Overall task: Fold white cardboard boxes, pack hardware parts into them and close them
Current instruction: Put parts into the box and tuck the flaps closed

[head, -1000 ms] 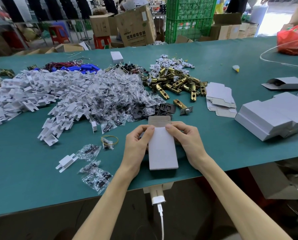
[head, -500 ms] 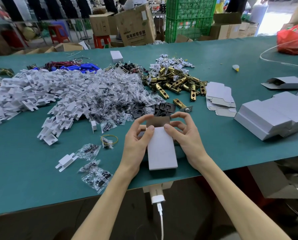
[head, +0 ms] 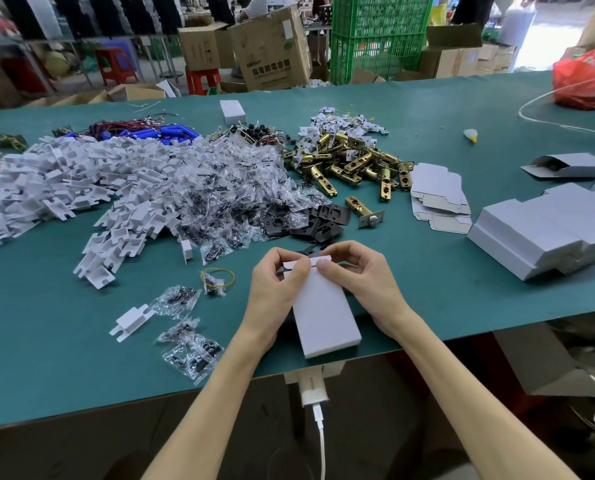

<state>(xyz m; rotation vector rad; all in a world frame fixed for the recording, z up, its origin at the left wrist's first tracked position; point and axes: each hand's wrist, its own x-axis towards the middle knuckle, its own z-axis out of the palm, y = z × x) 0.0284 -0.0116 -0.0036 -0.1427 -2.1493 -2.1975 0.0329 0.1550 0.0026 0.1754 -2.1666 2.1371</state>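
Two hands work on one white box (head: 323,317) at the near edge of the bench (head: 46,341), roughly at its middle. The box lies flat, its long axis running away from the person and its near end just short of the edge. The left hand (head: 275,289) and the right hand (head: 365,285) meet at the far end, each with thumb and fingers curled and pinching the end flap.

One lone brass latch (head: 363,209) lies beyond the hands, apart from the heap of brass latches (head: 354,164) toward the far edge; the heap is too tangled to count. One pile of black plates (head: 316,220) sits just beyond the hands. Left of it spreads a large heap of clear screw bags (head: 219,188), then a heap of white plastic pieces (head: 64,188), reaching to the left edge.

Near the front edge, left of the hands, are one white plastic piece on its own (head: 131,318), at least four loose bags (head: 193,355) and one yellow rubber band (head: 230,275).

At the right edge stands a stack of folded boxes (head: 548,230), with one open box (head: 569,166) beyond it and one stack of flat box blanks (head: 438,195) beside it. One small closed box (head: 233,111) lies near the far edge.
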